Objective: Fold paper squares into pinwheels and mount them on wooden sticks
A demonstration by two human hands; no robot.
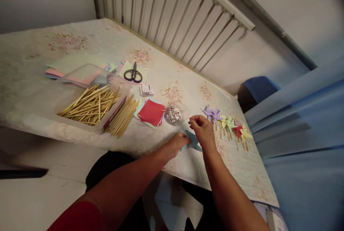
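My left hand (178,143) is closed on a light blue paper pinwheel piece (192,140) near the table's front edge. Some of the paper is hidden behind my hands. Just above it, my right hand (202,130) has thumb and fingers pinched together; whatever is between them is too small to make out. Beside the right hand stands a small clear dish of shiny metal pins (173,113). A stack of cut paper squares (152,112), red on top, lies to the left of the dish.
On the left, a clear plastic box (92,128) holds many wooden sticks, with more sticks (122,116) alongside. Behind are scissors (133,75), coloured sheets (64,62) and a small white box (146,89). Finished pinwheels (229,123) lie right. A radiator (166,12) borders the table.
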